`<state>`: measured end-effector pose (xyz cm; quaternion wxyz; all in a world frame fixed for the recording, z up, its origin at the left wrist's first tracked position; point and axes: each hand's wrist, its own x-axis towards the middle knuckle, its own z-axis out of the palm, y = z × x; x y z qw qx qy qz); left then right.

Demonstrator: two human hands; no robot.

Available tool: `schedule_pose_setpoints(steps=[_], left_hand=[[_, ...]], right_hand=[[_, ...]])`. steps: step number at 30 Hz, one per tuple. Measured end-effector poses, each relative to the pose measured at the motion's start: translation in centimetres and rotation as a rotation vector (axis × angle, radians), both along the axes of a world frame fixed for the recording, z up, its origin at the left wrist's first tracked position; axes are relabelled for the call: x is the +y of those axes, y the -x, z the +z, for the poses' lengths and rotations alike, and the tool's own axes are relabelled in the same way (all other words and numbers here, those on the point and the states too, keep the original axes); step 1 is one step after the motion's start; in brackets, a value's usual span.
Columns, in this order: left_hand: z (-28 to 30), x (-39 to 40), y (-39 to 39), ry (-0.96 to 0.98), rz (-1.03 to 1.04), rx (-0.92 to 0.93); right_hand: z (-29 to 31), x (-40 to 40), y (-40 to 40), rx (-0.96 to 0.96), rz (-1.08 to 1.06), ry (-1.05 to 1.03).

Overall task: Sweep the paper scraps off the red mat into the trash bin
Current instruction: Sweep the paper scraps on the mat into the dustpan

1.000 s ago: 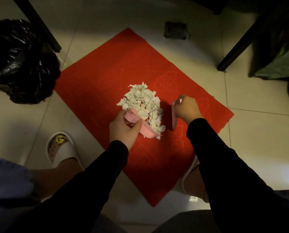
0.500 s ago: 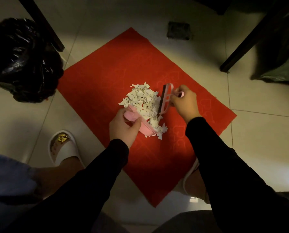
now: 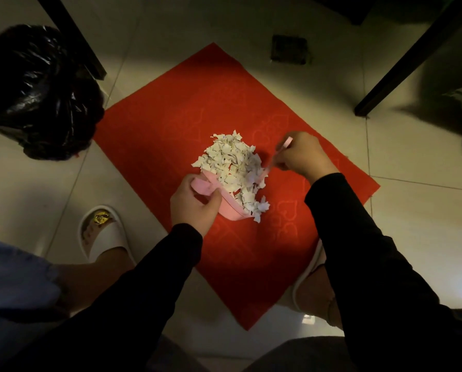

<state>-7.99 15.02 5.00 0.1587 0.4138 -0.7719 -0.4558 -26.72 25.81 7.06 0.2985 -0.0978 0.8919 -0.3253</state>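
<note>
Paper scraps [image 3: 232, 165] lie heaped on a pink dustpan [image 3: 228, 208] over the red mat [image 3: 170, 124], between both hands; left hand [image 3: 195, 208] fingers grip its handle, right hand [image 3: 302, 154] fingers pinch a pink brush [image 3: 278, 153] beside them.

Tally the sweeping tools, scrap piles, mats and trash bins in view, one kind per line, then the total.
Pink sweeping tools: 2, a dustpan in the left hand and a brush in the right hand
Paper scrap piles: 1
Red mats: 1
Black-lined trash bins: 1
Total: 5
</note>
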Motion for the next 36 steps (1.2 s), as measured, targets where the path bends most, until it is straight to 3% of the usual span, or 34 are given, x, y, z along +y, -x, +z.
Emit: schedule_pose_setpoints(steps=[5, 10, 13, 22, 30, 36], left_hand=[[-0.6, -0.1, -0.5, 0.015, -0.028, -0.031], [-0.9, -0.1, -0.6, 0.049, -0.037, -0.021], [-0.9, -0.1, -0.6, 0.055, -0.029, -0.028], [-1.6, -0.4, -0.8, 0.061, -0.021, -0.037], [-1.8, -0.6, -1.1, 0.041, -0.012, -0.059], [-1.8, -0.7, -1.2, 0.061, -0.017, -0.059]], right_hand=[[-0.1, 0.0, -0.9, -0.103, 0.189, -0.283], [-2.0, -0.2, -2.2, -0.178, 0.260, -0.341], [-3.0, -0.2, -3.0, -0.129, 0.280, -0.275], [-3.8, -0.3, -2.7, 0.056, 0.064, 0.067], [-2.6, -1.0, -2.0, 0.104, 0.138, -0.011], [-2.9, -1.1, -2.9, 0.028, 0.171, -0.045]])
